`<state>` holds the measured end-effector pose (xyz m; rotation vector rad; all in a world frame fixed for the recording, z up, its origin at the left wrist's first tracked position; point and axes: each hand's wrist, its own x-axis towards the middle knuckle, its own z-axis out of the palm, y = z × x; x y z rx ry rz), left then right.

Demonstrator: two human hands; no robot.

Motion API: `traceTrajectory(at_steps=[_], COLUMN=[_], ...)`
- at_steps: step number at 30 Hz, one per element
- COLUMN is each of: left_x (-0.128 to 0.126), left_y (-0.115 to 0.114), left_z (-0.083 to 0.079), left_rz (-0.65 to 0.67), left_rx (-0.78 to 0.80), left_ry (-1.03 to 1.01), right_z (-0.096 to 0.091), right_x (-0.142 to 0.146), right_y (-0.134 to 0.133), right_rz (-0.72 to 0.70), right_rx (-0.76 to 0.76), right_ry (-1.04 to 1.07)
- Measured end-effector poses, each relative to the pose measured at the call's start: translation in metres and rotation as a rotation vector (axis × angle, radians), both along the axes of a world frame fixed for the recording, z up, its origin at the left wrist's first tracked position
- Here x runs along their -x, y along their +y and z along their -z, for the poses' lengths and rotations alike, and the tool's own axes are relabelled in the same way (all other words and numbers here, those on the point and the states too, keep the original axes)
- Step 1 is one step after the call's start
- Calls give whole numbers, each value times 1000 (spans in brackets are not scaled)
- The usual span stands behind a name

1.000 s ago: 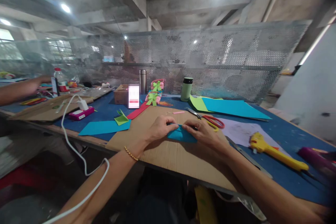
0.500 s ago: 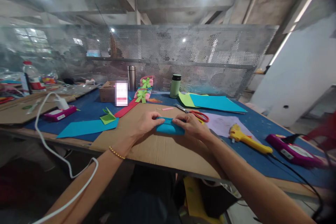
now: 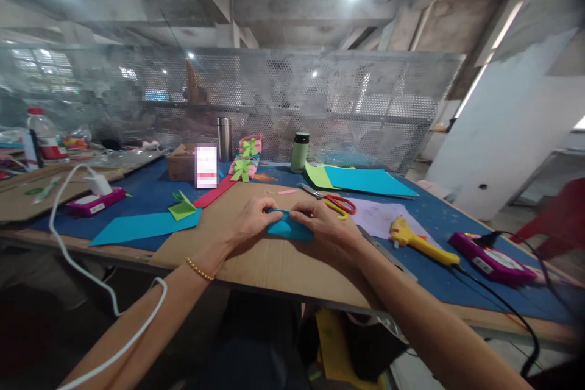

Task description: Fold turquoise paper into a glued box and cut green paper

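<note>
A small piece of blue paper (image 3: 290, 230), bent over along its far edge, is held just over the brown cardboard sheet (image 3: 274, 268). My left hand (image 3: 256, 219) pinches its left end between thumb and fingers. The right end is gripped the same way by my right hand (image 3: 322, 222), and the two thumbs point towards each other. Scissors with red and yellow handles (image 3: 338, 204) lie just beyond my right hand. A thin pink strip (image 3: 287, 192) rests on the cardboard's far part.
On the right lie a yellow glue gun (image 3: 423, 242) and a purple power strip (image 3: 491, 261). Blue sheets (image 3: 370, 181) and a green bottle (image 3: 300, 153) are behind. Leftward are a blue strip (image 3: 141, 226), a folded green paper (image 3: 183, 210) and a white cable (image 3: 114, 341) crossing my left forearm.
The near flap of the blue paper now looks flatter and points lower, with both hands still pinching it. The whole view has shifted slightly, so things sit further left.
</note>
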<state>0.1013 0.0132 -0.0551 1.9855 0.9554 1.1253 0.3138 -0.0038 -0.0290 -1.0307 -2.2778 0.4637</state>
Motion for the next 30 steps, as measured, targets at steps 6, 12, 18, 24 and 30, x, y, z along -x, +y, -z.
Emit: traceTrajectory(at_steps=[6, 12, 18, 24, 30], left_x=[-3, -2, -1, 1, -7], left_y=[-7, -13, -19, -18, -5], left_z=[-5, -7, -11, -24, -32], left_rz=[54, 14, -5, -56, 79], left_rx=[0, -46, -34, -60, -137], left_ry=[22, 27, -51, 23, 259], right_z=[2, 3, -3, -7, -2], right_x=[0, 5, 0, -7, -7], right_y=[-1, -3, -5, -4, -2], right_rz=[18, 50, 29, 89, 92], right_rx=[-53, -57, 30, 106, 67], right_ry=[-16, 6, 116, 161, 118])
